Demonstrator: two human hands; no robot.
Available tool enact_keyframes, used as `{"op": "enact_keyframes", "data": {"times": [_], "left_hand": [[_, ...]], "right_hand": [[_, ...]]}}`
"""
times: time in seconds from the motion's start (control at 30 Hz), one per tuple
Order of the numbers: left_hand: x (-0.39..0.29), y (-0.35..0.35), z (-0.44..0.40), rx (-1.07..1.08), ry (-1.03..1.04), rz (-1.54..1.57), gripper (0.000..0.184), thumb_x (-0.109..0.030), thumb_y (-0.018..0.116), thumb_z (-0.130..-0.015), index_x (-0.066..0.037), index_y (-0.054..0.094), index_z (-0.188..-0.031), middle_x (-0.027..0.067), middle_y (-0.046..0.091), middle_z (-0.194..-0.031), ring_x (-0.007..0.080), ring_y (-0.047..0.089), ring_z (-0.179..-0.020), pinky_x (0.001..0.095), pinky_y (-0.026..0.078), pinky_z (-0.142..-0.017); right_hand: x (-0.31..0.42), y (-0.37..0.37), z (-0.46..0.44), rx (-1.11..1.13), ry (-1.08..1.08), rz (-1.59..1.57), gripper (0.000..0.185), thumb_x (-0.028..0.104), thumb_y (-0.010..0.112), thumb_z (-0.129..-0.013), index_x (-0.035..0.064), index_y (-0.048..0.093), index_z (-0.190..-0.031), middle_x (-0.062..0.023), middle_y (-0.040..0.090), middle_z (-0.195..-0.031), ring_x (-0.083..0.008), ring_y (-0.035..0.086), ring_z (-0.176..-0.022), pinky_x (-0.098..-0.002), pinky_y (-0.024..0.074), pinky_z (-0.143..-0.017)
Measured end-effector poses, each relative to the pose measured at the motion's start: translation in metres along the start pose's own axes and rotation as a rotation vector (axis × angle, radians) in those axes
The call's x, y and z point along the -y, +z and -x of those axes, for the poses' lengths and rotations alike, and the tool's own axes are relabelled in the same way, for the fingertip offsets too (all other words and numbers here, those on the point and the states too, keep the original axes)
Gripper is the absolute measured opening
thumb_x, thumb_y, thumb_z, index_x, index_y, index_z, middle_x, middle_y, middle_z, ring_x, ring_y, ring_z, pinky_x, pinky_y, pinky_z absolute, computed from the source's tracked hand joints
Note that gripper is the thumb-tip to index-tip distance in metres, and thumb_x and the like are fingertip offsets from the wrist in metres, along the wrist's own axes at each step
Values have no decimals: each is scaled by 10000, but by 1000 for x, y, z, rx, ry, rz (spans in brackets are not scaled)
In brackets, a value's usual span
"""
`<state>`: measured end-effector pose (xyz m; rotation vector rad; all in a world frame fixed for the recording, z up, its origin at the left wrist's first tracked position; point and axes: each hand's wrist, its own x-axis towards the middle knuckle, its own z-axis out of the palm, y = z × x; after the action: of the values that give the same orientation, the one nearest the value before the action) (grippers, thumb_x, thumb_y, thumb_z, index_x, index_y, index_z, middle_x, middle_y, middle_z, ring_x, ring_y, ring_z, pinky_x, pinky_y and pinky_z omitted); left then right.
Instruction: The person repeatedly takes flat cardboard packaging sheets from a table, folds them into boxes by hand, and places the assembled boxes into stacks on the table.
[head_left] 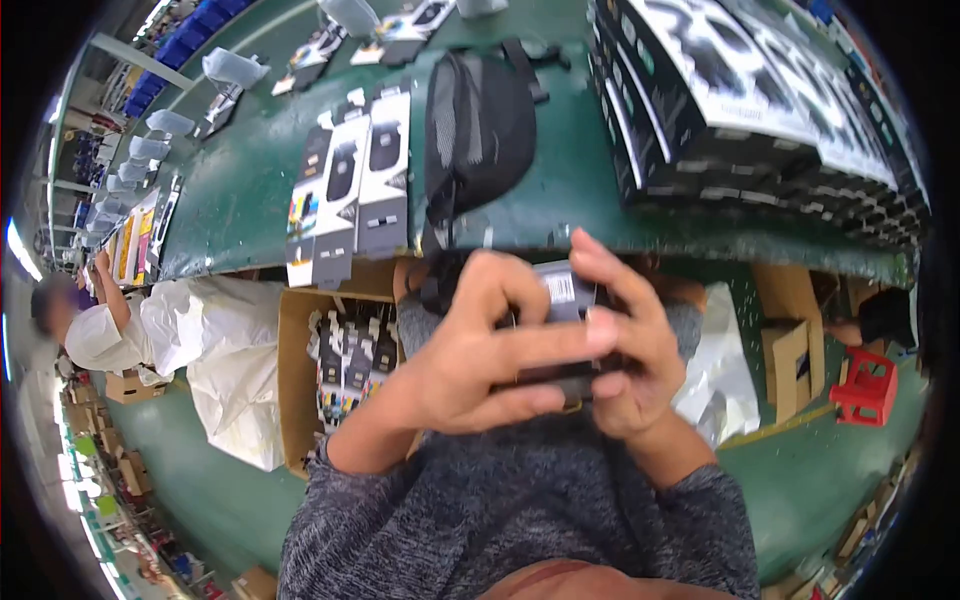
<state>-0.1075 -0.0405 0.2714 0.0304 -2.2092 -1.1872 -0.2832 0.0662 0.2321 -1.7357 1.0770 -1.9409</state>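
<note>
Both of my hands are raised in front of my chest, close to the table's front edge. Between them is a small dark box (556, 285) with a white barcode label on its upper part. My left hand (500, 345) wraps round its left side, with fingers reaching across its front. On the right side, my right hand (635, 335) grips it with bent fingers. The fingers cover much of the box. Beyond the hands, a black pouch bag (490, 130) lies on the green table (560, 200), and flat printed packages (345, 180) lie left of it.
Stacked black-and-white boxes (720, 110) fill the table's right side. An open carton (295, 390) of packages stands below the edge at left, beside white sacks (235, 350). A co-worker (100, 335) is at far left. A red stool (865, 385) stands at right.
</note>
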Motion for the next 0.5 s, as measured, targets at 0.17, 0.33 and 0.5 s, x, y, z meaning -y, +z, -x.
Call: {"op": "enact_keyframes", "data": {"times": [0.17, 0.33, 0.5], "left_hand": [[8, 16, 9, -118, -82, -11, 663, -180, 820, -812, -149, 596, -1434, 187, 451, -1407, 357, 480, -1258, 441, 406, -1073], [4, 22, 16, -228, 78, -81, 546, -212, 817, -815, -197, 657, -1337, 205, 490, -1403, 376, 507, -1255, 482, 449, -1037], [-6, 30, 9, -262, 187, -254, 435, -199, 820, -794, -309, 705, -1199, 120, 583, -1328, 355, 535, -1262, 506, 470, -1042]], "right_hand": [[-10, 1, 13, -15, 41, 45, 435, 377, 684, -970, 60, 667, -1266, -297, 565, -1379, -513, 505, -1338, -548, 437, -1082], [-9, 9, 12, -3, 25, -37, 462, 430, 688, -951, 79, 685, -1251, -297, 554, -1391, -503, 514, -1331, -529, 437, -1092], [-6, 6, 15, 29, -38, -26, 482, 478, 680, -929, 77, 692, -1195, -298, 561, -1374, -527, 509, -1321, -581, 439, -1072]]}}
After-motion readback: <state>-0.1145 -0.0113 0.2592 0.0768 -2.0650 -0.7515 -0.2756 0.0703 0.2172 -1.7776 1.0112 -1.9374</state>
